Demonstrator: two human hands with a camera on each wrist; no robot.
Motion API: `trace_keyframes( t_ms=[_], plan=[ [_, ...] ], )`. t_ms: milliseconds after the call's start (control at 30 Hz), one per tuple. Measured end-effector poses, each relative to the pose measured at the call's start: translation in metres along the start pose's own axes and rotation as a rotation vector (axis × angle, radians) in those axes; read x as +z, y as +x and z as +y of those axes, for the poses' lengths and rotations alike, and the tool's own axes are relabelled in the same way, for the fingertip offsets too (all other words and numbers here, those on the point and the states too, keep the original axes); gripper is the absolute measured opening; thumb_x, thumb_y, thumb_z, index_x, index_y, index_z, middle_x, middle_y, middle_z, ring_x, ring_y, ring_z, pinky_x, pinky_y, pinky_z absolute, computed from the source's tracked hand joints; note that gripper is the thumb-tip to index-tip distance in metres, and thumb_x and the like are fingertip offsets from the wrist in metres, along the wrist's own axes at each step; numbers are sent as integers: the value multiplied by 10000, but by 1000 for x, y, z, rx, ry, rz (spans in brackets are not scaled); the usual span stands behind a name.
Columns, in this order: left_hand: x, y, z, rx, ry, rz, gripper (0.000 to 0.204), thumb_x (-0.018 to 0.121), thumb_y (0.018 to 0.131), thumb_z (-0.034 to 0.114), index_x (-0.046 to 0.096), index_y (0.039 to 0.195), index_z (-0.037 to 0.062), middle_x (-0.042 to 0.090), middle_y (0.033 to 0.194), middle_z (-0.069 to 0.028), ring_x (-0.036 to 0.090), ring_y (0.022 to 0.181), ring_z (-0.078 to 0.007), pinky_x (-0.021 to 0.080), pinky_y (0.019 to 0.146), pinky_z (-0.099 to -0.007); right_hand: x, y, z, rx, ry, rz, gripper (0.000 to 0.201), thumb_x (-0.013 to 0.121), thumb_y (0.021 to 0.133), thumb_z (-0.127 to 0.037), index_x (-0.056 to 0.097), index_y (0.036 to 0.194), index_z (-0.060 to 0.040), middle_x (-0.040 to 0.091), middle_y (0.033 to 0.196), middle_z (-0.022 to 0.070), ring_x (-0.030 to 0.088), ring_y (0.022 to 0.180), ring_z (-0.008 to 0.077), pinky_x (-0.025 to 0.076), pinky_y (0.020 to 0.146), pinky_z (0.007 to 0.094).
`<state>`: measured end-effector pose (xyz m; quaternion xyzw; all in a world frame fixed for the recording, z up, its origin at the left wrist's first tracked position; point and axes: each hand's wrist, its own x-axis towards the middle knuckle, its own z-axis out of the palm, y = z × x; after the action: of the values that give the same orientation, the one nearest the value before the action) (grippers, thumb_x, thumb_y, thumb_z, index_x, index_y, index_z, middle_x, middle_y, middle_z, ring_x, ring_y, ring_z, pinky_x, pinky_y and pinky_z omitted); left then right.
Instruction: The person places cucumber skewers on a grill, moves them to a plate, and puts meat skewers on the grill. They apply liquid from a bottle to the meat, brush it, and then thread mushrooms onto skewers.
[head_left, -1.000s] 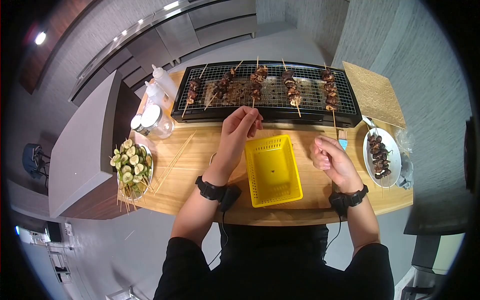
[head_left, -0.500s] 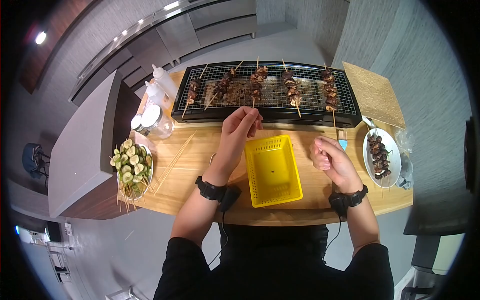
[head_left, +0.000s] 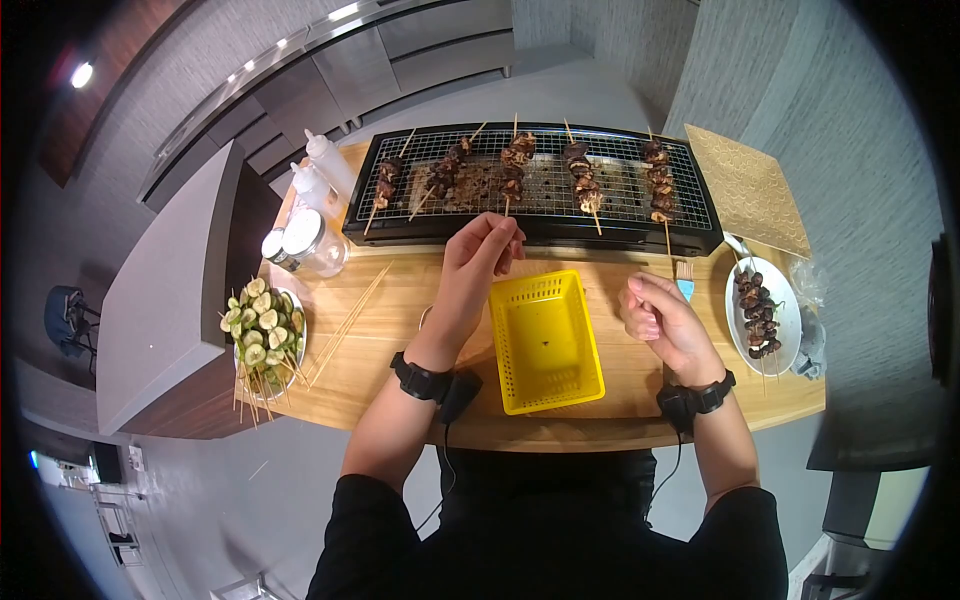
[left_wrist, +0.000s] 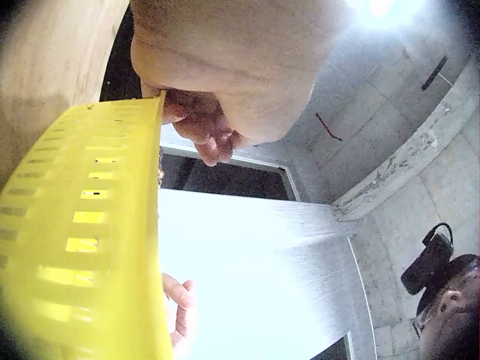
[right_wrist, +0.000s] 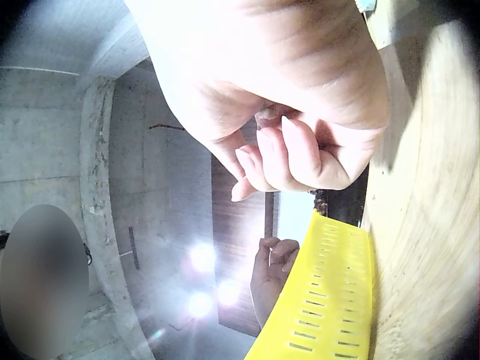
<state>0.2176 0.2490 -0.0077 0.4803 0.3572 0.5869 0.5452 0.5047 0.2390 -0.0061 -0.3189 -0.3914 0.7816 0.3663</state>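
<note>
Both hands are held in the air over the table on either side of a yellow plastic basket [head_left: 548, 345]. My left hand [head_left: 478, 262] is up by the front of the black grill [head_left: 600, 234]. Its fingers are curled, thumb against the index finger, and its tips overlap the stick end of the middle meat skewer [head_left: 513, 165] in the head view. No held thing shows in the left wrist view. To the right of the basket is my right hand [head_left: 672, 325], fingers folded toward the palm, with nothing visible in them.
Several more meat skewers [head_left: 585, 178] lie across the grill rack. At left are a plate of cucumber skewers [head_left: 258, 335], bare sticks [head_left: 350, 325], jars [head_left: 318, 245] and squeeze bottles [head_left: 330, 160]. At right are a blue brush [head_left: 685, 282] and a white plate [head_left: 790, 320] with skewers.
</note>
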Motion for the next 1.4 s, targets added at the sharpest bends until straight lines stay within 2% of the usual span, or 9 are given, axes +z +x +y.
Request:
trace_keyframes(
  t_ms=[433, 633, 700, 767, 900, 1033, 1100, 1200, 1400],
  plan=[
    [-3, 3, -6, -12, -1, 31, 196, 580, 1071, 226, 639, 941, 91, 605, 821, 23, 476, 720, -48, 380, 682, -203, 1, 0, 0, -36, -34, 46, 263, 603, 1059, -248, 591, 857, -79, 406, 640, -84, 318, 527, 16, 227, 481, 198],
    [-11, 8, -14, 39, -52, 55, 197, 608, 1059, 215, 676, 949, 67, 636, 794, 23, 489, 674, -25, 372, 634, -192, -9, -11, -12, -222, -19, 142, 241, 598, 1061, -212, 619, 863, -76, 429, 637, -84, 321, 524, 11, 213, 473, 200],
    [-13, 8, -14, 41, -57, 73, 195, 611, 1057, 215, 681, 953, 66, 641, 799, 19, 492, 672, -25, 371, 632, -192, -14, -26, -21, -315, -155, 168, 229, 594, 1064, -215, 644, 883, -85, 403, 622, -93, 314, 536, 9, 214, 483, 208],
    [-15, 10, -15, 31, -63, 74, 192, 610, 1056, 220, 679, 965, 65, 629, 814, 19, 491, 693, -36, 374, 646, -196, -16, -45, -24, -372, -425, 354, 256, 604, 1061, -247, 652, 865, -88, 385, 624, -100, 300, 548, 9, 225, 496, 219],
    [-11, 7, -17, 79, -56, 47, 170, 612, 1047, 208, 672, 1004, 56, 620, 859, 13, 507, 735, -69, 397, 684, -212, -28, -74, -11, -470, -971, 512, 207, 649, 1028, -184, 700, 904, -26, 518, 647, -68, 395, 582, 19, 283, 524, 230],
    [-16, 7, -15, 133, -95, 60, 180, 625, 1033, 202, 698, 1054, 38, 656, 867, -5, 538, 755, -69, 415, 682, -220, -6, -98, -4, -366, -1402, 658, 172, 713, 961, -177, 706, 945, -6, 667, 694, 91, 585, 592, 125, 433, 555, 298],
    [-18, 10, -13, 97, -73, 58, 201, 620, 1038, 218, 694, 974, 42, 635, 802, 6, 489, 679, -46, 381, 635, -213, -17, -102, 3, -197, -1527, 680, 210, 722, 950, -223, 700, 925, -16, 687, 705, 139, 658, 606, 254, 479, 583, 365],
    [-17, 11, -10, 78, -91, 82, 219, 608, 1047, 228, 687, 946, 50, 613, 779, 16, 474, 658, -31, 359, 609, -202, -12, -107, 9, -145, -1626, 734, 248, 721, 944, -266, 679, 909, -24, 709, 721, 134, 678, 653, 334, 495, 599, 414],
    [-26, 17, -16, 53, -137, 112, 219, 600, 1053, 217, 680, 933, 53, 601, 770, 21, 463, 646, -27, 342, 591, -192, -3, -105, 19, -39, -1698, 799, 298, 752, 907, -324, 658, 919, -42, 694, 695, 127, 683, 662, 324, 489, 601, 426]
  ],
)
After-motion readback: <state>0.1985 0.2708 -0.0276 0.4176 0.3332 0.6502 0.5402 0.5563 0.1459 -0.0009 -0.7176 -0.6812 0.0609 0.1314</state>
